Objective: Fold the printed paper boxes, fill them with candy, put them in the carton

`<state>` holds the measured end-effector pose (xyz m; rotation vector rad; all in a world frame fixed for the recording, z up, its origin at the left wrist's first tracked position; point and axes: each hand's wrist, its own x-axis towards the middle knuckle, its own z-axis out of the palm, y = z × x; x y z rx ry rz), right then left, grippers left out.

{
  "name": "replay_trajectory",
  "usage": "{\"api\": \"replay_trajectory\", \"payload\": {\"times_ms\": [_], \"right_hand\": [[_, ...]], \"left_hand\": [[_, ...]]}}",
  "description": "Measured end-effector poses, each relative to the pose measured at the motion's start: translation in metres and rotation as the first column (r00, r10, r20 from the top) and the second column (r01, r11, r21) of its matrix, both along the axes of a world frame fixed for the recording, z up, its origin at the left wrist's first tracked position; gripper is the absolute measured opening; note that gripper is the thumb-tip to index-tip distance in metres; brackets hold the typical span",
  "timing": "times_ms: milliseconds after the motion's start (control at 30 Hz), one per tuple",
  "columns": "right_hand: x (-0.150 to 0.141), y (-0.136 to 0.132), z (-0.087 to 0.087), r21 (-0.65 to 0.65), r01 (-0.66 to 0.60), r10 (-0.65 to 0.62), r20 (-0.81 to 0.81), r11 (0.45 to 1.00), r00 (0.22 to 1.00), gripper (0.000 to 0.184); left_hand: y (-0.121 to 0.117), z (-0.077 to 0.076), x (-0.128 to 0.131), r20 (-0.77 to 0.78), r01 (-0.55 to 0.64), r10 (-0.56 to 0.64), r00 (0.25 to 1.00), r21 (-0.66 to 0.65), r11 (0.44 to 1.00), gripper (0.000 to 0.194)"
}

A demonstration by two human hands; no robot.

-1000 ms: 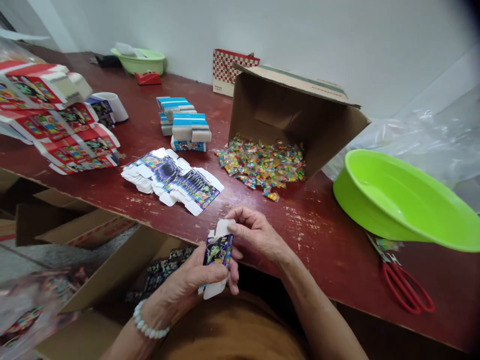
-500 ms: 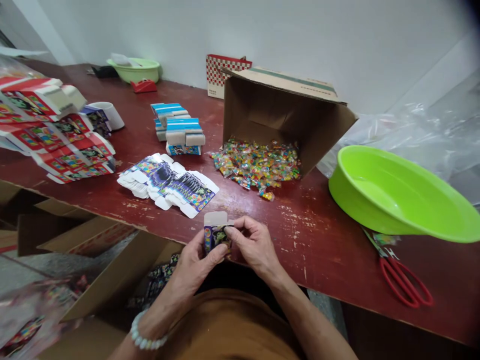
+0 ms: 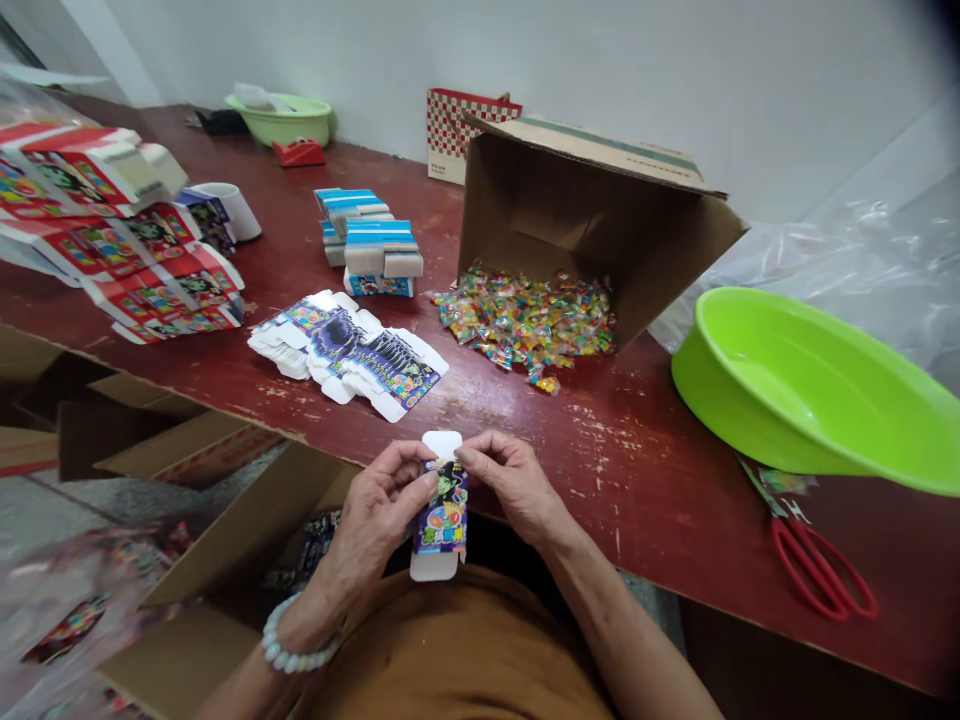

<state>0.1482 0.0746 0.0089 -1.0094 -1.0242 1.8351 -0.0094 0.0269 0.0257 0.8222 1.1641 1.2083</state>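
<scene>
A small purple candy box is held upright over my lap, its white end flaps standing out at top and bottom. My left hand grips its left side near the top, thumb on the printed front. At the upper right corner, the fingers of my right hand pinch the box beside the top flap. Just beyond my hands lies a fanned stack of flattened purple boxes. Small wrapped candies spill from a cardboard carton tipped on its side.
Red box bundles are piled at the left; blue-topped bundles stand mid-table. At right are a bright green basin and red-handled scissors. Below the table edge, an open carton holds dark packets. A red tape dispenser sits farther back.
The candy box has been turned in my hands, from tilted, through a lower position partly covered by the fingers, to upright with its front showing. My left hand has shifted up along its side.
</scene>
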Motion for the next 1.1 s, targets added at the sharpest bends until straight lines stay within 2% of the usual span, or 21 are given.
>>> {"api": "replay_trajectory", "payload": {"times_ms": [100,233,300,333,400,500,567,633,767,833,967,1033,1100], "right_hand": [[0.001,0.006,0.004,-0.066,-0.077,0.075,-0.03,0.995,0.997,0.039],[-0.001,0.01,0.01,0.042,-0.015,0.016,-0.005,0.999,1.0,0.047],[-0.002,0.009,0.012,0.098,-0.041,0.039,0.024,0.994,0.999,0.043],[-0.002,0.007,0.012,0.122,-0.055,0.05,0.044,0.991,0.998,0.038],[-0.002,0.004,0.01,0.154,-0.06,0.05,0.065,0.986,0.997,0.035],[0.001,0.001,0.008,0.252,-0.062,0.038,0.099,0.966,0.994,0.031],[0.003,0.0,0.007,0.393,-0.104,0.035,0.181,0.914,0.983,0.025],[0.005,0.001,0.007,0.462,-0.141,0.032,0.234,0.875,0.972,0.022],[0.004,0.005,0.008,0.291,-0.174,0.121,0.19,0.941,0.974,0.02],[0.002,0.007,0.011,0.216,-0.2,0.161,0.185,0.956,0.969,0.022],[-0.002,0.011,0.015,0.127,-0.122,0.1,0.167,0.984,0.981,0.024],[-0.002,0.011,0.015,0.159,-0.099,0.066,0.202,0.982,0.977,0.023],[0.0,0.011,0.015,0.29,-0.121,0.039,0.273,0.949,0.961,0.018]], "left_hand": [[0.002,0.003,-0.003,-0.007,0.04,-0.04,0.999,0.003,0.999,0.023],[0.0,-0.001,-0.003,-0.026,0.032,-0.03,0.999,0.079,0.996,0.023],[-0.002,-0.004,-0.002,0.057,-0.017,0.012,0.998,0.098,0.995,0.037],[-0.003,-0.006,-0.001,0.111,-0.033,0.024,0.994,0.081,0.996,0.049],[-0.007,-0.008,0.001,0.201,0.026,-0.024,0.979,-0.006,1.0,0.062],[-0.011,-0.01,0.005,0.26,0.181,-0.139,0.956,-0.142,0.973,0.059],[-0.011,-0.011,0.007,0.251,0.174,-0.124,0.96,-0.192,0.966,0.06],[-0.01,-0.012,0.009,0.231,0.128,-0.076,0.97,-0.218,0.968,0.059],[-0.005,-0.015,0.013,0.211,0.136,-0.085,0.974,-0.241,0.961,0.062],[-0.004,-0.017,0.014,0.19,0.14,-0.098,0.977,-0.218,0.966,0.062],[-0.002,-0.019,0.013,0.155,0.153,-0.129,0.98,-0.155,0.976,0.064],[-0.001,-0.019,0.012,0.129,0.15,-0.131,0.983,-0.151,0.977,0.068],[0.0,-0.02,0.011,0.1,0.143,-0.128,0.987,-0.161,0.977,0.07]]}}
